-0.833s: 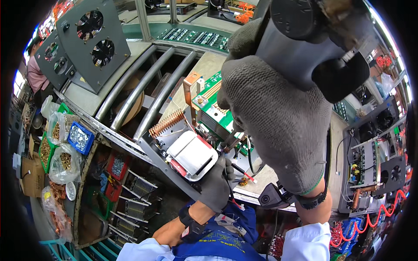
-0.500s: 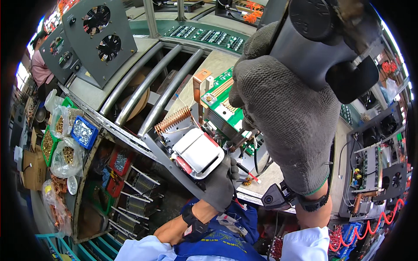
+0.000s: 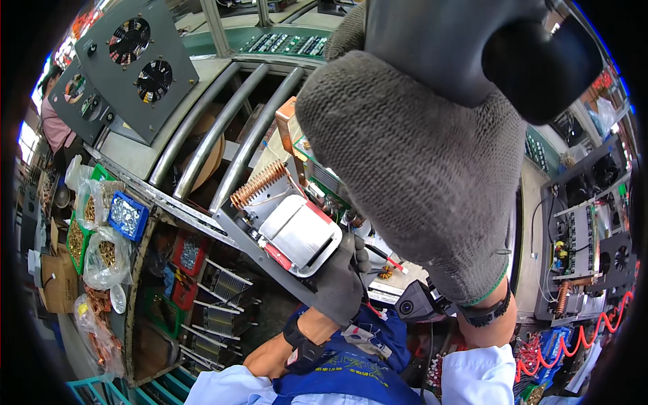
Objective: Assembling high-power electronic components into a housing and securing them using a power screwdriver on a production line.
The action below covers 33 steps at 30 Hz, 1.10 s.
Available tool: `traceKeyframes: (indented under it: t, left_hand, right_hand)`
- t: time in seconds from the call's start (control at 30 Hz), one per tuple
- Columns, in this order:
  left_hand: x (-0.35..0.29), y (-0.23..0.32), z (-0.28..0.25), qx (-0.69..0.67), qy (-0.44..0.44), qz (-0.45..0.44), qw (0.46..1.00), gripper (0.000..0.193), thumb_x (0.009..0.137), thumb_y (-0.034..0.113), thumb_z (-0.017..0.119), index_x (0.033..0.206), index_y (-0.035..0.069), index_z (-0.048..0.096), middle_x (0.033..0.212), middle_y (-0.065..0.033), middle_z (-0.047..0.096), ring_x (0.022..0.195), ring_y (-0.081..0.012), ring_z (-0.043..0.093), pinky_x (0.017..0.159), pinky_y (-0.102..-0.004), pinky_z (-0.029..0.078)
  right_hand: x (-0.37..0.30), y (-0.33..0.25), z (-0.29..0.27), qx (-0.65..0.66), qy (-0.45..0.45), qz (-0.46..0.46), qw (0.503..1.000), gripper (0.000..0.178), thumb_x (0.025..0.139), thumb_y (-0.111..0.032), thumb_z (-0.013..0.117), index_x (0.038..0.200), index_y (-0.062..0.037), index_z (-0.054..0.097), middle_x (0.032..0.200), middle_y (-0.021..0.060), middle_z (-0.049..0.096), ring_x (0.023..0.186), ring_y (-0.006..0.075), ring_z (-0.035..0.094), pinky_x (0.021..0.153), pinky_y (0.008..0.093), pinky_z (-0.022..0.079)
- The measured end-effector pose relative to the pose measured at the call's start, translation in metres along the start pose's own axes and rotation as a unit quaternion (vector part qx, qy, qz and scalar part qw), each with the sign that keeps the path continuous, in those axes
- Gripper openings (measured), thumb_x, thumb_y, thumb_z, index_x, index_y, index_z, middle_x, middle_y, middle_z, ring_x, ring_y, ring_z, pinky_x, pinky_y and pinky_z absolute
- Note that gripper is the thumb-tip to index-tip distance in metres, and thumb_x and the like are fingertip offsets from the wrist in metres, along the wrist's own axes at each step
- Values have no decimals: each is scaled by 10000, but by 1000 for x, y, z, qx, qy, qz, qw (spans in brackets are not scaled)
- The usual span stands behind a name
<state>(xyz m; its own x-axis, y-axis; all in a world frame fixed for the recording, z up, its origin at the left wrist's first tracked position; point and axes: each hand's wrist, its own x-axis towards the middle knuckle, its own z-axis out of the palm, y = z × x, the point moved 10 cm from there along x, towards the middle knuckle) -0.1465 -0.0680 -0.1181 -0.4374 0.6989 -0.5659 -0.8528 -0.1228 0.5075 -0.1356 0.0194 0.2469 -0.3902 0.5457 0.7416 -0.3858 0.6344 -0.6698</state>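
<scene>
Dark grey tool [image 3: 428, 50], smooth, rounded, in gloved fingers [image 3: 345, 35]

left grip [image 3: 342, 282]: gloved, low, angled inward | right grip [image 3: 415, 152]: gloved, raised, curled, forearm [image 3: 498, 322] extended

This was a factory workshop that assembled electrical equipment. Steel rollers [image 3: 255, 138] of a conveyor crossed the upper left of the frame, and a row of green circuit boards [image 3: 283, 44] lay beyond them. A grey panel [image 3: 128, 77] fitted with fans stood at upper left, near a person in pink [image 3: 57, 125]. A blue bin [image 3: 133, 235] of small metal hardware and clear plastic bags [image 3: 108, 260] of fasteners crowded the left, with finned metal parts [image 3: 221, 283] at lower left. An open, part-built unit [image 3: 300, 233] sat near the centre; another open chassis [image 3: 577, 253] stood at far right.
</scene>
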Motion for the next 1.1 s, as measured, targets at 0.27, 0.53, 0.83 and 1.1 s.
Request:
traceKeyframes:
  t: [0.27, 0.53, 0.83, 1.1]
  left_hand:
    - [-16, 40, 21, 465, -79, 221, 854, 232, 1079, 246, 554, 1006, 31, 599, 800, -34, 566, 703, -136, 538, 676, -272, 471]
    - [-8, 13, 8, 128, -90, 56, 986, 242, 1082, 251, 548, 1012, 26, 603, 793, -31, 560, 699, -135, 535, 671, -267, 467]
    - [-5, 8, 7, 35, -58, 16, 998, 254, 1086, 257, 540, 1018, 22, 609, 784, -29, 555, 694, -134, 531, 665, -261, 462]
    - [-9, 13, 12, 1, -28, -3, 1000, 272, 1092, 265, 527, 1038, 14, 615, 794, -25, 552, 698, -124, 526, 656, -248, 452]
  right_hand:
    - [-2, -4, -4, -6, 4, -16, 1000, 105, 839, -123, 698, 881, -28, 685, 759, 95, 691, 690, 215, 681, 626, 330, 547]
    - [-2, -3, 0, -30, 3, -32, 999, 101, 823, -125, 690, 858, -31, 681, 750, 107, 692, 699, 242, 691, 644, 352, 557]
    - [2, -8, 14, -97, -19, -63, 993, 97, 804, -128, 681, 832, -35, 678, 740, 120, 693, 708, 273, 701, 664, 376, 568]
    - [9, -12, 34, -219, -39, -98, 970, 94, 787, -130, 673, 809, -38, 675, 731, 132, 693, 716, 301, 711, 682, 397, 578]
